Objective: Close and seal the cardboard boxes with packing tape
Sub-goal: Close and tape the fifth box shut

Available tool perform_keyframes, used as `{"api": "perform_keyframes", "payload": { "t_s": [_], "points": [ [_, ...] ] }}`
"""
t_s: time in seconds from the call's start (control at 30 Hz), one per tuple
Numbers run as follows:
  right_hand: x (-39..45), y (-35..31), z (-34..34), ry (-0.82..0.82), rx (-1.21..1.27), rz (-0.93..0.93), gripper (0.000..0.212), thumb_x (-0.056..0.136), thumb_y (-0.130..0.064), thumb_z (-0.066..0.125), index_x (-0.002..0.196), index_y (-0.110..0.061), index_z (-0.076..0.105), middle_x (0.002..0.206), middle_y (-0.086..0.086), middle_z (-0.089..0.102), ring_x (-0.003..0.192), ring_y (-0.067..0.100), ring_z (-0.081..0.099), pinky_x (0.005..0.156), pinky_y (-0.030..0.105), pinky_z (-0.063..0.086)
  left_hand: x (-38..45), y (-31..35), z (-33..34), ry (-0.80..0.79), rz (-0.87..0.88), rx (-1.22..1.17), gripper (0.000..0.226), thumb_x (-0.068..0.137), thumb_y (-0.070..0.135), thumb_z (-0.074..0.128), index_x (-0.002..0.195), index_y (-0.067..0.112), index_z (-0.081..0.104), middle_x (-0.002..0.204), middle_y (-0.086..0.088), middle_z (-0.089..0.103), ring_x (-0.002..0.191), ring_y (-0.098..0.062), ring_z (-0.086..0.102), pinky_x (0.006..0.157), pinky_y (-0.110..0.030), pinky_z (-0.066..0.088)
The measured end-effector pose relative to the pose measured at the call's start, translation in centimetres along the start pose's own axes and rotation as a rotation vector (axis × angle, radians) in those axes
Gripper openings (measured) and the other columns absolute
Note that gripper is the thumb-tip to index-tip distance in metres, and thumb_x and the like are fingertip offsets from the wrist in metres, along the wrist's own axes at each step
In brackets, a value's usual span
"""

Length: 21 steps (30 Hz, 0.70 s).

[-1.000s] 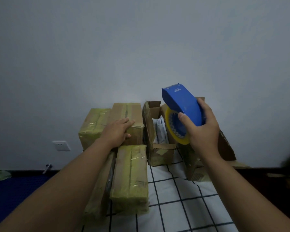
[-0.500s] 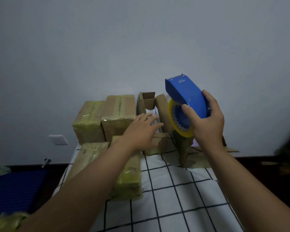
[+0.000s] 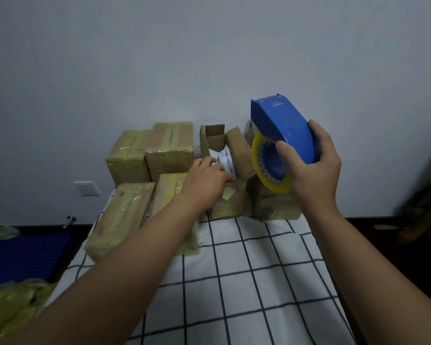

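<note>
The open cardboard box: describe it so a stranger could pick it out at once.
On the checked white bedsheet, a cluster of brown cardboard boxes stands against the pale wall. The open cardboard box stands right of the tape-wrapped sealed boxes, under the left hand. Only its flaps stand up, showing white contents.

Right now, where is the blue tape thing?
The tape gun is up in the right hand, right of the open box.
</note>
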State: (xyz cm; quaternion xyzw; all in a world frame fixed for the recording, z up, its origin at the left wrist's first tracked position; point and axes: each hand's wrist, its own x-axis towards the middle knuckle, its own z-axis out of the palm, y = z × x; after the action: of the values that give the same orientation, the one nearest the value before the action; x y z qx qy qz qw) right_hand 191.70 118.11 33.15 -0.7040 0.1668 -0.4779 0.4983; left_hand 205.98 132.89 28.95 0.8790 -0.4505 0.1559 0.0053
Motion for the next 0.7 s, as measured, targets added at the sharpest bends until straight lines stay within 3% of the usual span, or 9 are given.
{"api": "perform_keyframes", "payload": {
  "t_s": [0.17,0.43,0.7],
  "points": [
    [-4.0,-2.1,-4.2,0.018,0.033,0.009,0.068,0.082,-0.039,0.078,0.142,-0.024,0.049,0.136,-0.009,0.053,0.124,0.008,0.052,0.101,0.035,0.052,-5.2,3.8,-2.8,-0.005,0.011,0.006,0.035,0.103,0.037,0.038,0.130,0.037,0.060,0.133,0.006,0.059,0.131,-0.024,0.037,0.101,-0.037,0.024],
    [-11.0,-4.7,-12.5,0.045,0.013,0.018,0.067,0.083,-0.035,0.078,0.142,-0.022,0.050,0.136,-0.007,0.054,0.122,0.008,0.052,0.102,0.033,0.050,-15.7,11.3,-7.1,-0.047,0.032,0.011,0.036,0.102,0.044,0.037,0.132,0.039,0.056,0.132,0.009,0.056,0.128,-0.021,0.036,0.094,-0.036,0.019],
    [-14.6,-5.9,-15.6,0.068,0.038,0.026,0.067,0.082,-0.039,0.078,0.141,-0.022,0.051,0.136,-0.006,0.054,0.123,0.013,0.053,0.101,0.039,0.052,-22.1,14.7,-9.0,-0.152,0.102,-0.019,0.040,0.102,0.050,0.034,0.131,0.037,0.057,0.126,0.012,0.060,0.117,-0.020,0.037,0.091,-0.038,0.023]
  ]
}}
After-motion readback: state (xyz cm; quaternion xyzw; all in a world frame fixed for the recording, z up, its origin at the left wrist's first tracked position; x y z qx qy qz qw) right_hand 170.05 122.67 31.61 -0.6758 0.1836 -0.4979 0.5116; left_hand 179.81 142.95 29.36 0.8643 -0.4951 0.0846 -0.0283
